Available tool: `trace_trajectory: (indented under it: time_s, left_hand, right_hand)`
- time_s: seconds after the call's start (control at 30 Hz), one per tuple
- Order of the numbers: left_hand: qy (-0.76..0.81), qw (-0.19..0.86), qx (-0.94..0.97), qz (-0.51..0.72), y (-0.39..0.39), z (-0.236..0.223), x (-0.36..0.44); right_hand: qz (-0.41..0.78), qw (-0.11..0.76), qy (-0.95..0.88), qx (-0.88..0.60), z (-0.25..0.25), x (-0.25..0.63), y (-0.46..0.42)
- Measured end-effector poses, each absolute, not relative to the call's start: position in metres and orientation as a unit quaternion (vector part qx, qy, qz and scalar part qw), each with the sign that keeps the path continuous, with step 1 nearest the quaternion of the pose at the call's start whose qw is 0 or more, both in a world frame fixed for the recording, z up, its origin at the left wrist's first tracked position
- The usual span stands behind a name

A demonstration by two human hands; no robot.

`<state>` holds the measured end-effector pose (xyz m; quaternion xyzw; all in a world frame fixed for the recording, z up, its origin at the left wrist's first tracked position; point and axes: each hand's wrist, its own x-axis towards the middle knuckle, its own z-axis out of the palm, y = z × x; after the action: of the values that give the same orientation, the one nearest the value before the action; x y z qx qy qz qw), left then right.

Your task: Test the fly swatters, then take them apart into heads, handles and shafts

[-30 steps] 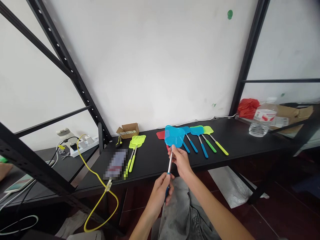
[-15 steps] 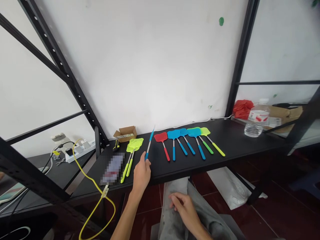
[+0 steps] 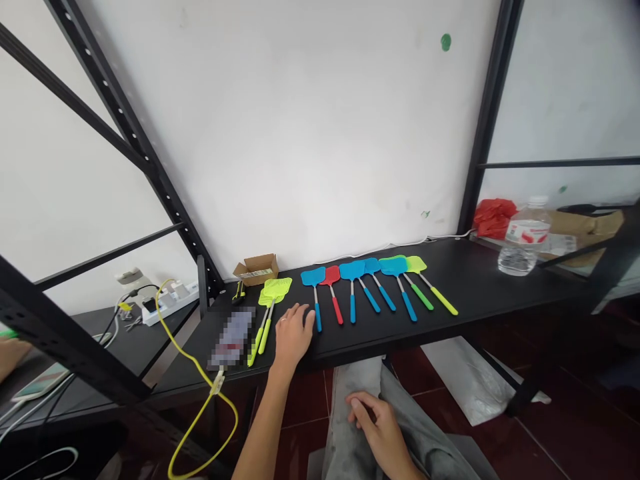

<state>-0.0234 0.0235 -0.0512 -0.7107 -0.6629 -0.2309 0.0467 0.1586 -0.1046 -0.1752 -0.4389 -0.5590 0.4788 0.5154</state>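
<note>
The left hand, open with fingers loosely spread, is over the black table. At one o'clock, by its thumb (touching, I cannot tell), lies the blue fly swatter. Yellow-green swatters lie at eleven. The right hand, empty, half-curled, is at four.

swatters on table — bottle to their right

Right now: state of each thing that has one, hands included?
Left hand: open, beside leftmost blue swatter
Leftmost blue swatter: lying flat
Right hand: loosely curled
Red swatter: lying flat
Left yellow-green swatters: overlapping
Cardboard box: open
Bottle: upright, capped
Power strip: plugs in
</note>
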Motion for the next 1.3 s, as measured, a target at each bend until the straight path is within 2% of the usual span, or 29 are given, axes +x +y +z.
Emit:
trace_trajectory:
  time_s: [0.17, 0.37, 0.77, 0.87, 0.93, 1.03, 1.1, 1.17, 1.3]
  left_hand:
    - [-0.763, 0.122, -0.609, -0.178, 0.022, -0.055, -0.056]
    - [-0.740, 0.190, -0.614, -0.200, 0.014, -0.062, -0.048]
    - [-0.769, 0.070, -0.577, -0.266, 0.010, -0.039, -0.054]
    - [-0.726, 0.000, -0.579, -0.370, 0.011, -0.033, -0.054]
    - [-0.661, -0.096, -0.583, -0.463, 0.012, -0.029, -0.049]
    - [-0.537, -0.269, -0.559, -0.572, 0.009, -0.025, -0.030]
    - [-0.466, -0.358, -0.543, -0.599, 0.006, -0.024, -0.013]
    - [-0.421, -0.413, -0.543, -0.598, 0.003, -0.025, 0.004]
    - [-0.380, -0.464, -0.560, -0.571, -0.001, -0.029, 0.028]
  right_hand:
    - [0.485, 0.522, -0.552, -0.432, -0.179, 0.160, -0.103]
    - [0.483, 0.521, -0.554, -0.433, -0.181, 0.159, -0.102]
    - [0.491, 0.509, -0.556, -0.437, -0.189, 0.159, -0.099]
    - [0.519, 0.501, -0.541, -0.433, -0.175, 0.161, -0.095]
    - [0.529, 0.507, -0.535, -0.420, -0.149, 0.163, -0.085]
    - [0.484, 0.555, -0.545, -0.401, -0.092, 0.166, -0.055]
    - [0.470, 0.575, -0.541, -0.395, -0.056, 0.164, -0.027]
    - [0.509, 0.562, -0.524, -0.389, -0.031, 0.161, 0.002]
    - [0.610, 0.524, -0.491, -0.336, -0.018, 0.154, 0.038]
